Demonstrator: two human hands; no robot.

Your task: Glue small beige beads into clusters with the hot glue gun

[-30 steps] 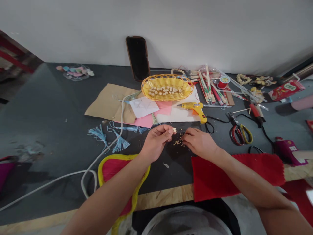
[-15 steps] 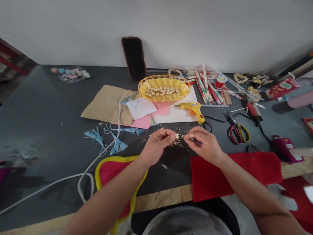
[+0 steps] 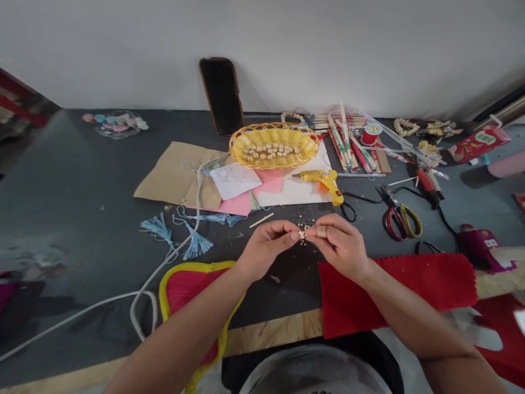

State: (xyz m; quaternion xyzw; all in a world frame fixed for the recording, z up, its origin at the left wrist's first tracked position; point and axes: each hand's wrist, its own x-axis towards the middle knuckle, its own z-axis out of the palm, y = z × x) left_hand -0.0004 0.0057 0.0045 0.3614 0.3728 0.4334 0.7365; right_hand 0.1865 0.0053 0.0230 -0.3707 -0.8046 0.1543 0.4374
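Note:
My left hand (image 3: 268,243) pinches a small cream-coloured cluster (image 3: 302,235) between thumb and forefinger. From the right, my right hand (image 3: 338,241) meets it, its thumb and finger pressed together at the cluster; whatever they hold is too small to make out. Small pale pieces (image 3: 312,220) lie scattered on the dark table around the fingertips. Beyond the hands, a yellow woven basket (image 3: 274,131) holds several pale flower-like clusters (image 3: 270,150). A yellow glue gun (image 3: 328,183) rests between the basket and my right hand.
Scissors (image 3: 400,216), a red thread spool (image 3: 371,135) and wrapped sticks (image 3: 342,142) lie to the right. Blue tassels (image 3: 197,243) and a white cable (image 3: 199,202) are left. A phone (image 3: 222,96) leans on the wall. Red felt (image 3: 422,279) lies by my right forearm.
My right hand has moved left and my left hand slightly right, so the fingertips now meet at the cluster. A thin stick behind my left hand shows more fully.

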